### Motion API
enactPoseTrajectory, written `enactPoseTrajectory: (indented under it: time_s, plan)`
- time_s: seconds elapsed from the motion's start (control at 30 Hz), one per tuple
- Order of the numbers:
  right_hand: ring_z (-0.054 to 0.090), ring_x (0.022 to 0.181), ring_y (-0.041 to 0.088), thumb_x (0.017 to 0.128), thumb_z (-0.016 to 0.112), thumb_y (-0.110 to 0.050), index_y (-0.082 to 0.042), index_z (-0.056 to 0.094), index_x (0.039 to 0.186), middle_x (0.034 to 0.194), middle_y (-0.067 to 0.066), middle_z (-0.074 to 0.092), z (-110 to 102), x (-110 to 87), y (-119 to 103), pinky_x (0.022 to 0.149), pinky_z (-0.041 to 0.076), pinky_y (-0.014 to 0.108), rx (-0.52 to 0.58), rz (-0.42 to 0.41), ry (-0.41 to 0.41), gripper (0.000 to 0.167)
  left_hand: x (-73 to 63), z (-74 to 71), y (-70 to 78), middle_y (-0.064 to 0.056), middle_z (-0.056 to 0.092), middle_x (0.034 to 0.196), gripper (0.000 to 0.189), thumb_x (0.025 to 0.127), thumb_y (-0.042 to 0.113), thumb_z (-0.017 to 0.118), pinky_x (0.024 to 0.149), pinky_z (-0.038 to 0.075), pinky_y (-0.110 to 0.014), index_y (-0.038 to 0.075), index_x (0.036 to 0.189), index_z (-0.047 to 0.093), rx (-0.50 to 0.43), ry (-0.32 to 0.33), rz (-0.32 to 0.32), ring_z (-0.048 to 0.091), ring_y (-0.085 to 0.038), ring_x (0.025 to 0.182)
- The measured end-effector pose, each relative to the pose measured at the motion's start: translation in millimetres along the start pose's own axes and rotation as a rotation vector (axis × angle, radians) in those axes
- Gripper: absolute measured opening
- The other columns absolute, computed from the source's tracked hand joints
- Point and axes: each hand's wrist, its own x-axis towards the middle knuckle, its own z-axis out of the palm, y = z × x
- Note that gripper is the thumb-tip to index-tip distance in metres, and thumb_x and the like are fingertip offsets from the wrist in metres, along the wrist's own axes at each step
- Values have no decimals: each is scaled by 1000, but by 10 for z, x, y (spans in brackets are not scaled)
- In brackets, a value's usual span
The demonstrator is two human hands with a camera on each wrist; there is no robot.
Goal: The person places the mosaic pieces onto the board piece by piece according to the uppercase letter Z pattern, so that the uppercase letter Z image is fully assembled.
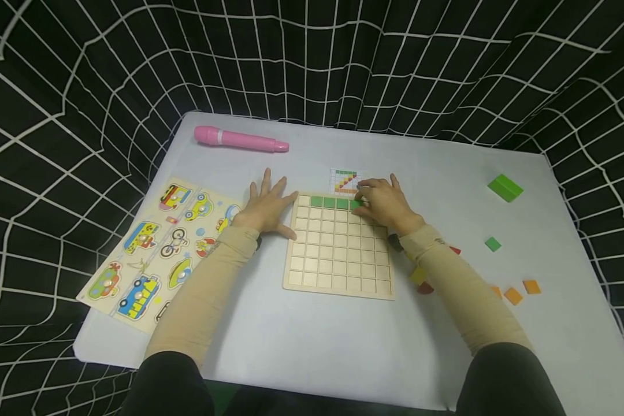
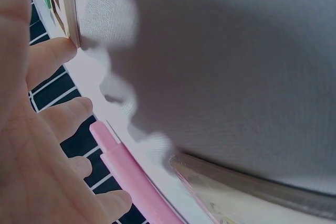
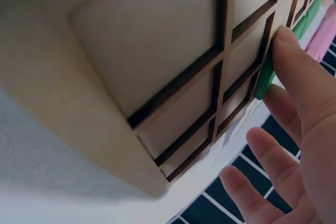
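Observation:
A wooden grid board (image 1: 319, 245) lies on the table in front of the person. Three green square tiles (image 1: 330, 203) fill cells of its top row. At the right end of these, the right hand (image 1: 387, 202) pinches another green tile (image 3: 266, 77) between thumb and index finger, over a top-row cell. The left hand (image 1: 268, 207) is spread at the board's left side, its index fingertip and thumb right at the edge. Behind the board lies a small pattern card (image 1: 345, 180) with a coloured grid, partly hidden by the right hand.
A vehicle puzzle board (image 1: 156, 254) lies at the left, partly under the left arm. A pink microphone-shaped toy (image 1: 241, 140) lies at the back. To the right are a green block (image 1: 505, 188), a loose green tile (image 1: 493, 244), several orange tiles (image 1: 513, 296), and yellow (image 1: 418, 275) and red pieces.

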Motion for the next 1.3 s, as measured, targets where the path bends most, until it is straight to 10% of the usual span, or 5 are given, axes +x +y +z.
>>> enactPoseTrajectory:
  time_s: [0.6, 1.3]
  plan:
    - [34, 152, 50, 93, 72, -48, -9, 62, 141, 166, 20, 38, -64, -321, 181, 125, 10, 77, 53, 69, 13, 63, 43, 32, 50, -19, 1, 176, 113, 74, 59, 85, 126, -4, -75, 20, 164, 30, 3, -2, 19, -23, -49, 158]
    - [25, 150, 58, 97, 69, -42, -1, 56, 142, 162, 34, 32, -138, -1498, 1342, 120, 1, 83, 129, 370, 38, 61, 7, 26, -11, -20, -1, 176, 111, 75, 54, 87, 124, -1, -78, 17, 163, 31, -26, 19, 22, -22, -50, 158]
